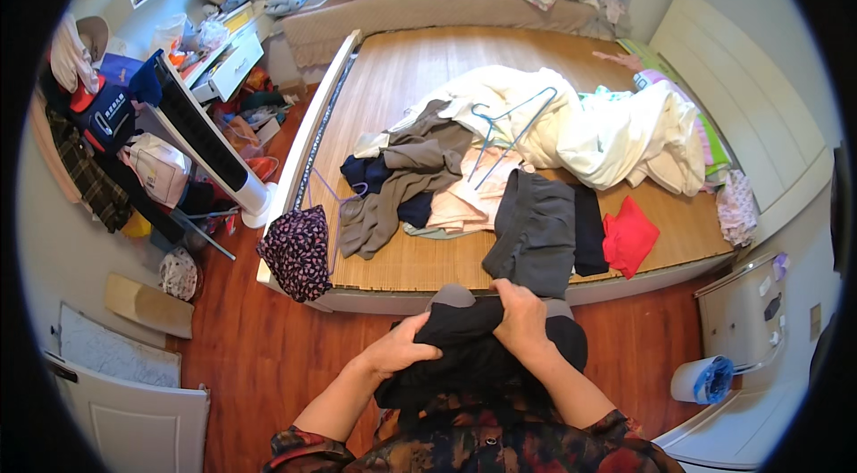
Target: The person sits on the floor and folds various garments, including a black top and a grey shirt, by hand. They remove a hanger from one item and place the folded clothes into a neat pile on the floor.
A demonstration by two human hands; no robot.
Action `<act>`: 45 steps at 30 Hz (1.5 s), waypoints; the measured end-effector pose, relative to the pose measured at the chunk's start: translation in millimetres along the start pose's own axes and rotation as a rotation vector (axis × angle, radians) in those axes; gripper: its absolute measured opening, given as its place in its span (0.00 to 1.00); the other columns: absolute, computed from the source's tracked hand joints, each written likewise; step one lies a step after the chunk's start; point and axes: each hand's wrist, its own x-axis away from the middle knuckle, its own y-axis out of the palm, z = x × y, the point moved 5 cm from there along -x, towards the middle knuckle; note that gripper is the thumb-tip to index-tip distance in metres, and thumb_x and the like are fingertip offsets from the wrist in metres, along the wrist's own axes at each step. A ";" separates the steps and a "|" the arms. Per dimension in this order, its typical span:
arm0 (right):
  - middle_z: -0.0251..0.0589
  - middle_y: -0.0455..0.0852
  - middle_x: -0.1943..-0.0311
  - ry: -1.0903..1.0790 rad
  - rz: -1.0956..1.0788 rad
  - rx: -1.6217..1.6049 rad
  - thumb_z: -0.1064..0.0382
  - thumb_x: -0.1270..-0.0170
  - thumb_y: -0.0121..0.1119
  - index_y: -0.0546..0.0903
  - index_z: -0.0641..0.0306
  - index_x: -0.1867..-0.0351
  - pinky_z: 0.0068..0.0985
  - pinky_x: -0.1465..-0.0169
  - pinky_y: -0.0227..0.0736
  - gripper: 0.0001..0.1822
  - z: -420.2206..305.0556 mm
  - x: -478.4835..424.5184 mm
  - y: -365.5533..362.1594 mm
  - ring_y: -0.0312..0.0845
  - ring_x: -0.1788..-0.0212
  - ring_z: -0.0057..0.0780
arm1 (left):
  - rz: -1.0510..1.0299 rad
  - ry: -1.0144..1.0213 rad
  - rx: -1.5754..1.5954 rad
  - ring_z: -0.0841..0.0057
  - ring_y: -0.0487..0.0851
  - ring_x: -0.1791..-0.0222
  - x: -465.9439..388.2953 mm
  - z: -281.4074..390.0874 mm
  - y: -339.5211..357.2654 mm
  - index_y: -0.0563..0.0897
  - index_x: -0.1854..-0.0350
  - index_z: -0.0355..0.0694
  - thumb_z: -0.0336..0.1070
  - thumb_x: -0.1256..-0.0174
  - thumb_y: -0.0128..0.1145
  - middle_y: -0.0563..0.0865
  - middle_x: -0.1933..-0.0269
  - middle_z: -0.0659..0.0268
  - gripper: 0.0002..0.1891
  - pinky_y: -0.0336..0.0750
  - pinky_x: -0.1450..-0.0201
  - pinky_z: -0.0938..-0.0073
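Both my hands grip a black cloth garment (462,339) close to my body. My left hand (398,346) holds its left side, thumb stretched over the fabric. With bent fingers, my right hand (522,319) pinches the upper right part. Just beyond, dark grey trousers (539,225) lie over the bed's near edge. To their right are a folded black cloth (589,232) and a red cloth (629,237). A heap with a brown garment (375,212), a peach garment (462,202) and cream bedding (602,131) covers the bed's middle. Blue wire hangers (512,121) rest on it.
A floral dark cloth (298,252) hangs over the bed's left corner by a purple hanger (337,195). The bed frame (402,302) stands before me. A tower fan (207,138) is at left, a door (140,419) at lower left, and a lined bin (699,380) at right.
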 end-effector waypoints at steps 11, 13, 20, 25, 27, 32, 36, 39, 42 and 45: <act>0.38 0.88 0.43 0.402 -0.620 -1.168 0.80 0.42 0.61 0.80 0.66 0.34 0.27 0.35 0.73 0.30 -5.2 22.5 54.9 0.82 0.41 0.29 | 0.658 0.286 -1.141 0.45 0.87 0.57 6.4 1.0 -38.8 0.86 0.55 0.41 0.28 0.51 0.68 0.90 0.61 0.49 0.17 0.82 0.54 0.50; 0.33 0.85 0.42 0.346 -0.637 -1.296 0.81 0.41 0.58 0.76 0.66 0.29 0.26 0.33 0.72 0.34 -18.3 41.8 61.3 0.79 0.40 0.26 | 0.727 0.467 -1.010 0.45 0.86 0.56 0.6 6.3 -33.7 0.86 0.56 0.40 0.26 0.50 0.67 0.89 0.61 0.48 0.16 0.81 0.55 0.53; 0.37 0.81 0.36 0.418 -0.873 -1.498 0.74 0.40 0.67 0.69 0.68 0.25 0.29 0.30 0.70 0.39 -26.4 38.3 36.7 0.75 0.35 0.26 | 0.630 0.432 -0.787 0.47 0.87 0.54 -16.7 5.0 -25.3 0.85 0.53 0.36 0.24 0.45 0.65 0.88 0.59 0.47 0.15 0.81 0.52 0.62; 0.53 0.91 0.56 0.099 -0.528 -0.385 0.58 0.44 0.76 0.73 0.57 0.32 0.41 0.47 0.82 0.38 -28.1 28.3 33.3 0.90 0.52 0.50 | 0.450 0.368 -0.330 0.71 0.89 0.57 -26.0 -6.7 -32.0 0.86 0.50 0.33 0.31 0.39 0.70 0.92 0.56 0.63 0.15 0.82 0.50 0.69; 0.54 0.90 0.64 0.063 -0.382 -0.194 0.55 0.49 0.77 0.79 0.56 0.42 0.47 0.54 0.81 0.31 -14.6 27.3 41.8 0.88 0.57 0.57 | 0.343 0.183 -0.071 0.77 0.86 0.54 -17.4 -1.0 -17.5 0.85 0.46 0.32 0.33 0.38 0.72 0.90 0.53 0.67 0.19 0.81 0.47 0.71; 0.49 0.91 0.61 0.086 -0.158 -0.186 0.62 0.48 0.73 0.86 0.58 0.56 0.44 0.53 0.80 0.16 -6.7 16.2 25.3 0.87 0.55 0.52 | 0.132 0.191 -0.057 0.77 0.84 0.43 -4.7 -5.7 2.7 0.78 0.33 0.37 0.31 0.43 0.75 0.87 0.44 0.65 0.33 0.78 0.39 0.70; 0.50 0.90 0.58 -0.153 -0.001 -0.388 0.65 0.45 0.70 0.86 0.65 0.53 0.37 0.47 0.80 0.17 4.4 10.0 18.1 0.86 0.54 0.50 | 0.317 0.104 -1.037 0.51 0.90 0.49 -0.3 -14.1 -9.2 0.79 0.36 0.40 0.29 0.48 0.73 0.90 0.53 0.46 0.32 0.82 0.46 0.59; 0.38 0.90 0.50 0.294 -0.486 -1.144 0.68 0.34 0.67 0.85 0.71 0.47 0.26 0.41 0.76 0.16 3.7 28.5 53.6 0.84 0.48 0.28 | 0.493 0.280 -1.318 0.46 0.88 0.58 -11.5 -6.7 -14.4 0.81 0.43 0.40 0.28 0.52 0.72 0.89 0.61 0.45 0.28 0.79 0.52 0.51; 0.32 0.87 0.48 0.579 -0.589 -1.469 0.67 0.28 0.65 0.84 0.69 0.42 0.23 0.41 0.75 0.16 -16.9 56.0 65.9 0.80 0.46 0.20 | 0.566 0.415 -1.315 0.50 0.87 0.58 -24.9 -0.3 -16.2 0.82 0.47 0.40 0.26 0.51 0.70 0.89 0.62 0.51 0.24 0.78 0.52 0.55; 0.30 0.86 0.49 0.600 -0.654 -1.613 0.66 0.28 0.65 0.83 0.67 0.41 0.23 0.42 0.74 0.16 -26.9 54.0 54.3 0.79 0.48 0.19 | 0.663 0.561 -1.215 0.52 0.87 0.52 -33.2 4.8 -13.1 0.82 0.43 0.40 0.25 0.49 0.68 0.90 0.57 0.52 0.26 0.78 0.46 0.57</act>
